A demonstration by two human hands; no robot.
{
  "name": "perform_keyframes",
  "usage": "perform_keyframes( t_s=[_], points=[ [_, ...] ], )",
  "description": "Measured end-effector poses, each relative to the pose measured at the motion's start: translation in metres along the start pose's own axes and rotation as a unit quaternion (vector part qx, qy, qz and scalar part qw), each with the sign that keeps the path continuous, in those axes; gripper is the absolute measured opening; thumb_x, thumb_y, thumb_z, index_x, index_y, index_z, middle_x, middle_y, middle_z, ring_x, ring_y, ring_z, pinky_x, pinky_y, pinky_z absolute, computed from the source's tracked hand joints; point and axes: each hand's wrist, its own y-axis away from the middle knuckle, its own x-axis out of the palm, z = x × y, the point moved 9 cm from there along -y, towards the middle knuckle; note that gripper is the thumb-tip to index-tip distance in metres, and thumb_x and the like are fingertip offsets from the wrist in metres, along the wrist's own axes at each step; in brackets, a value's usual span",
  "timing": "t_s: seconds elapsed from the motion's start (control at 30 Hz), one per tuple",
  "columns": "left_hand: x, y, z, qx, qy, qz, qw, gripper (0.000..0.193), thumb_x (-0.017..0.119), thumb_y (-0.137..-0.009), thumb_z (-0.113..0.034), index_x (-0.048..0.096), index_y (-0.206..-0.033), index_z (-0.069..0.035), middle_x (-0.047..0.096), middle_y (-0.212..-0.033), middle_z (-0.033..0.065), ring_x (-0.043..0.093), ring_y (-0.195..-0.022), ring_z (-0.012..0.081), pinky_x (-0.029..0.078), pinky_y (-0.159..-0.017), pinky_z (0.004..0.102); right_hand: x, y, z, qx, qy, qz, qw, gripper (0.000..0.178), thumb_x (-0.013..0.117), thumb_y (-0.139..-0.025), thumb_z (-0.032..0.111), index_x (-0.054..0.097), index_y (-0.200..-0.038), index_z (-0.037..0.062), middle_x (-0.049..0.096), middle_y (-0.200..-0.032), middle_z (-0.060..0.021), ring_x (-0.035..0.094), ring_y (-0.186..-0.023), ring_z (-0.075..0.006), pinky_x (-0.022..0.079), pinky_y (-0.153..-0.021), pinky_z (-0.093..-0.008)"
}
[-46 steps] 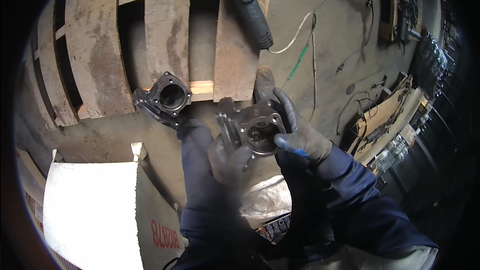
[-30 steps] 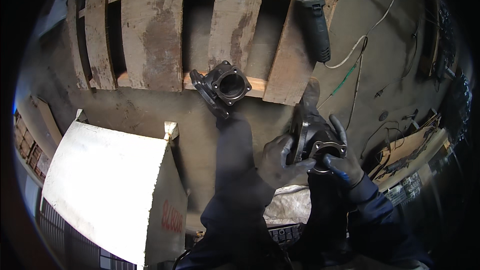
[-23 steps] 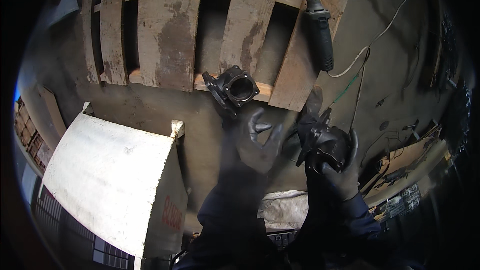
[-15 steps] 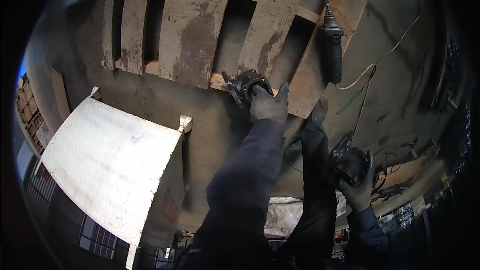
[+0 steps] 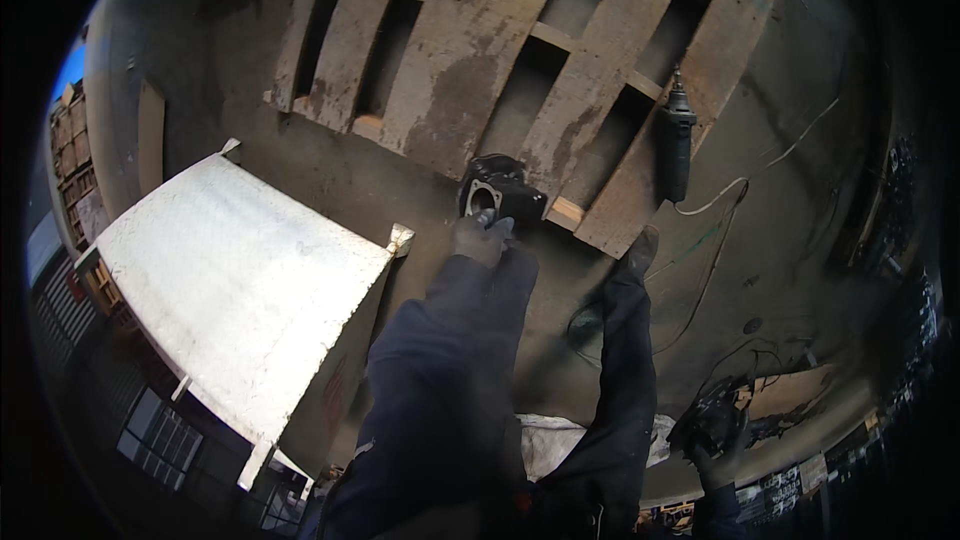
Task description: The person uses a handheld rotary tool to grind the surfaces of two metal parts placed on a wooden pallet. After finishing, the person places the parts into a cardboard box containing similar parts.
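My left hand [image 5: 482, 240] is closed on a black cast metal housing [image 5: 518, 202], its fingers at the round opening of a flanged face. That housing is held at the near edge of the wooden pallet [image 5: 455, 90]. Low on the right, my right hand [image 5: 718, 465] grips a second black metal housing [image 5: 706, 422], dark and partly blurred. On the pallet's right board lies a dark straight grinder [image 5: 676, 152], nose pointing away from me.
A white metal-topped stand [image 5: 240, 280] fills the left side. From the grinder, a pale cord [image 5: 740, 182] trails across the floor at right. My right shoe [image 5: 643, 248] is by the pallet's near corner. A cardboard piece [image 5: 795, 390] lies at lower right.
The left housing has turned, showing its open flange toward me, and sits slightly lower. My right hand has moved down with the other housing. The view has shifted, so pallet and stand appear further right.
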Motion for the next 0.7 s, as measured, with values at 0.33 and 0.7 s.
perform_keyframes(
  t_s=[0.33,0.7],
  points=[
    [-0.055,0.294,0.100,-0.029,0.405,0.093,0.909,0.016,0.067,-0.108,-0.017,0.065,-0.114,-0.002,0.069,-0.100,0.0117,0.072,-0.076,0.0226,0.056,-0.062,0.0332,-0.020,0.051,-0.055,0.036,-0.144,0.157,0.976,0.078,0.080,-0.095,0.018,0.042,-0.162,0.0079,0.070,-0.125,-0.0144,0.072,-0.111,-0.0309,0.062,-0.093,-0.0474],
    [-0.186,0.639,0.158,0.086,0.650,-0.063,0.752,0.036,0.059,-0.112,-0.034,0.065,-0.135,-0.005,0.070,-0.123,0.0119,0.073,-0.102,0.0234,0.058,-0.088,0.0373,-0.135,-0.019,0.051,-0.080,-0.043,0.176,0.980,0.084,0.082,-0.092,0.012,0.039,-0.164,0.0097,0.069,-0.121,-0.0118,0.071,-0.104,-0.0267,0.062,-0.087,-0.0423]
  ],
)
